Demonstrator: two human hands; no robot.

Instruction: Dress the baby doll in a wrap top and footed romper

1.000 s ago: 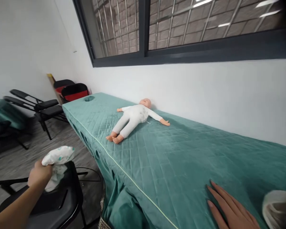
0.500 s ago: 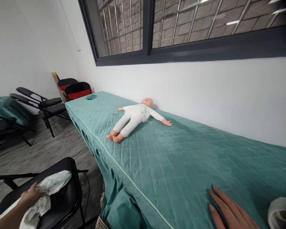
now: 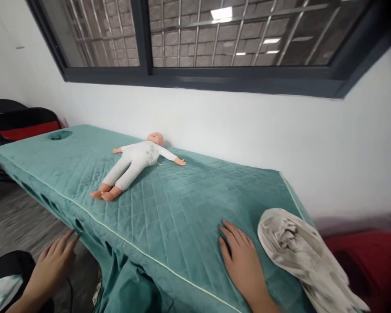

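A baby doll point(image 3: 137, 158) in a white suit lies on its back on the green quilted bed cover point(image 3: 189, 208), arms spread. My right hand point(image 3: 243, 261) rests on the cover with its fingers apart, holding nothing. Just right of it lies a crumpled off-white cloth point(image 3: 299, 252). At the lower left, my left hand point(image 3: 54, 265) is in the air beside the bed's front edge, fingers stretched and nothing in them. Below and left of it, a white cloth with green marks point(image 3: 4, 293) lies on a black chair point(image 3: 14, 265).
Black and red chairs point(image 3: 29, 124) stand beyond the bed's far left end. A white wall point(image 3: 215, 121) with a barred window runs along the back. Something red point(image 3: 374, 256) is at the right, past the bed's end.
My left hand has let go of the green-marked cloth and risen from the chair. The view has turned right, bringing the off-white cloth and more of my right hand into sight.
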